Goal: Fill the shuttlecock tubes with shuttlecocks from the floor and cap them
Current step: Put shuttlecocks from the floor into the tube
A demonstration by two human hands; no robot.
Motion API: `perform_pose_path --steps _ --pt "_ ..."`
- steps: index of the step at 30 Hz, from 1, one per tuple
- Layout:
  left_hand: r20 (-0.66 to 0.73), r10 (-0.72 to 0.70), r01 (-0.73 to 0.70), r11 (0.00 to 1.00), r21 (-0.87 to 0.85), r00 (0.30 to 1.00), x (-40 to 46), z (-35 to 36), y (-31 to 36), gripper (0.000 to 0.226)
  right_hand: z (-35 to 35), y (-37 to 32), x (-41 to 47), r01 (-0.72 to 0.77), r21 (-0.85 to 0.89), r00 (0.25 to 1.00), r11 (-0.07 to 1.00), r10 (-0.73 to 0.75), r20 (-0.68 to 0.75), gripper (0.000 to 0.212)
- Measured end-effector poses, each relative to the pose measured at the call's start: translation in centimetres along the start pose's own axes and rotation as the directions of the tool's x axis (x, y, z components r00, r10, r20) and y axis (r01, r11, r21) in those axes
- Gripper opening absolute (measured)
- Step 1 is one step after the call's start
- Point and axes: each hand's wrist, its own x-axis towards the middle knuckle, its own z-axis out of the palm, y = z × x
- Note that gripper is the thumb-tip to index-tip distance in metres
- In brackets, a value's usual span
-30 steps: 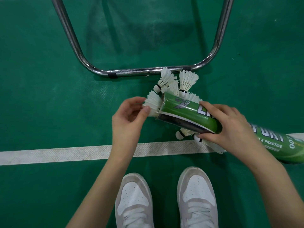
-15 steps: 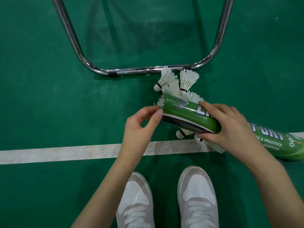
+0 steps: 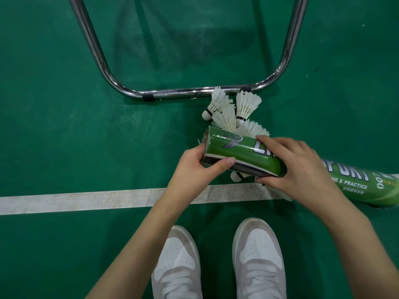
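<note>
I hold a long green cardboard shuttlecock tube [image 3: 241, 151] with white lettering, lying almost level above the green court floor [image 3: 64, 126], its open end toward my left. My left hand [image 3: 194, 167] wraps that end: the thumb lies along the near side, the fingers curl over the mouth, so I cannot tell what is inside. My right hand [image 3: 295, 167] clamps the tube around its middle, fingers [image 3: 272, 141] curled over the top and thumb underneath.

Just behind the tube lies a cluster of white feathered shuttlecocks [image 3: 235, 111] on the floor, one feather skirt touching the bent chrome steel tube frame [image 3: 194, 92] that loops across the floor beyond them. The tube hides part of that heap. More shuttlecocks [image 3: 236, 175] lie under the tube and my right hand, mostly covered; only a cork tip and some feathers show.

A white painted court line [image 3: 86, 198] runs left to right beneath my wrists. Nearer to me stand my two white and grey sneakers [image 3: 257, 255], side by side behind the line.
</note>
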Motion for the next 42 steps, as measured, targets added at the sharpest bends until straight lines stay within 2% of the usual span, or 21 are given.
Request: perform_pose_path --steps 11,20,29,35,42 --pt "0.116 -0.022 0.019 1.0 0.025 0.993 0.5 -0.5 0.5 0.022 0.1 0.1 -0.1 0.016 0.001 1.0 1.0 -0.016 -0.017 0.089" --pt "0.011 0.085 -0.085 0.996 0.005 0.996 0.5 -0.5 0.3 0.018 -0.2 1.2 -0.8 -0.019 0.001 0.999 1.0 0.019 -0.051 0.088" --pt "-0.044 0.122 -0.108 0.963 0.246 0.991 0.8 0.0 -0.5 0.036 -0.8 3.8 -2.9 -0.123 0.028 0.991 0.992 0.124 -0.055 0.087" --pt "-0.029 0.217 -0.184 0.885 0.428 0.976 1.9 0.6 -1.5 0.039 -0.7 4.9 -3.5 -0.156 0.021 0.986 0.988 0.157 -0.06 0.088" --pt "0.046 0.176 -0.172 0.817 0.55 0.983 3.3 1.2 -1.6 0.041 -0.7 5.1 -3.6 -0.16 0.022 0.984 0.987 0.161 -0.075 0.088"
